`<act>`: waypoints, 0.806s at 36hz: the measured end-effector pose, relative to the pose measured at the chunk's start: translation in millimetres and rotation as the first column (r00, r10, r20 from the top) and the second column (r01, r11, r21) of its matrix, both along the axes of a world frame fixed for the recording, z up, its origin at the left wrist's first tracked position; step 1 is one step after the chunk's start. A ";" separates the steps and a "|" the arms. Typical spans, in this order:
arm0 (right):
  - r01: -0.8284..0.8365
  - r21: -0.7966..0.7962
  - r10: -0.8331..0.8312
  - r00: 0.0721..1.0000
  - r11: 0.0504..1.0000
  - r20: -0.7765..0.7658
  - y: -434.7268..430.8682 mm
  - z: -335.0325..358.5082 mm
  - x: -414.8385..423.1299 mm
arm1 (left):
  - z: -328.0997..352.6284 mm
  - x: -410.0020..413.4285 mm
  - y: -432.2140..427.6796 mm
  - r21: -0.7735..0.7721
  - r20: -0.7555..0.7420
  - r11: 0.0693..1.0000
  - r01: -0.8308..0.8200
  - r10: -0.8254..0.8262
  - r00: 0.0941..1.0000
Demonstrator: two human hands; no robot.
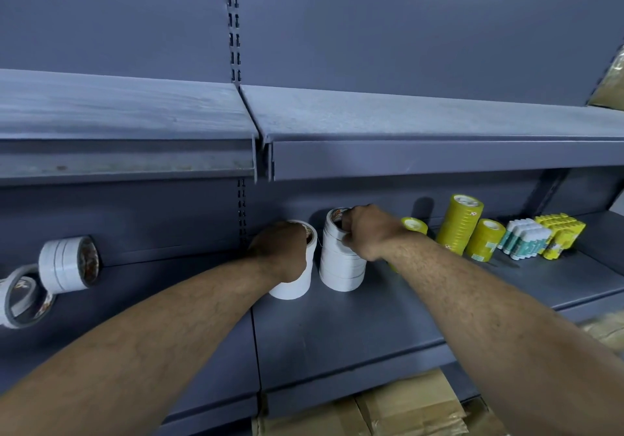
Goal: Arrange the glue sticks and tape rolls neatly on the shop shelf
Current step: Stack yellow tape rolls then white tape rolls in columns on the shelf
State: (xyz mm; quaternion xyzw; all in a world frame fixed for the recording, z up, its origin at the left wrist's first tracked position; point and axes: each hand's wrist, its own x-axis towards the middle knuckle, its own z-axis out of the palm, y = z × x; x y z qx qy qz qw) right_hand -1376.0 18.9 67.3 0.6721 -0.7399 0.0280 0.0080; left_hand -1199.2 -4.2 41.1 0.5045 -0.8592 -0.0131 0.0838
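Two upright stacks of white tape rolls stand side by side on the grey shelf (337, 327). My left hand (282, 250) grips the top of the left white stack (293, 287). My right hand (366, 233) grips the top of the right white stack (341, 267), fingers hooked into its core. To the right stand yellow tape stacks, a tall one (459, 224) and a shorter one (483, 239); a third yellow stack (414, 224) shows behind my right wrist. White glue sticks (525, 238) and yellow glue sticks (562, 234) are grouped at the far right.
White tape rolls (67, 265) lie on their sides at the shelf's left, with a grey-edged roll (22, 297) near the left frame edge. An upper shelf (405, 121) overhangs. Cardboard boxes (388, 412) sit below.
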 end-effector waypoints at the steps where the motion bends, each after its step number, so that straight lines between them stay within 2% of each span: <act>1: 0.002 0.001 -0.002 1.000 1.000 0.002 -0.5 0.5 0.2 | 0.4 -0.1 0.0 -0.002 0.001 1.000 0.001 -0.001 1.000; 12: 0.008 0.032 -0.008 1.000 0.999 -0.009 -0.9 1.2 2.6 | 1.0 0.5 -3.4 -0.007 -0.008 1.000 0.006 -0.006 1.000; 29: 0.028 0.035 -0.024 0.994 0.999 -0.104 2.7 5.5 11.2 | 3.8 1.7 -1.4 0.032 -0.012 0.999 -0.006 0.006 1.000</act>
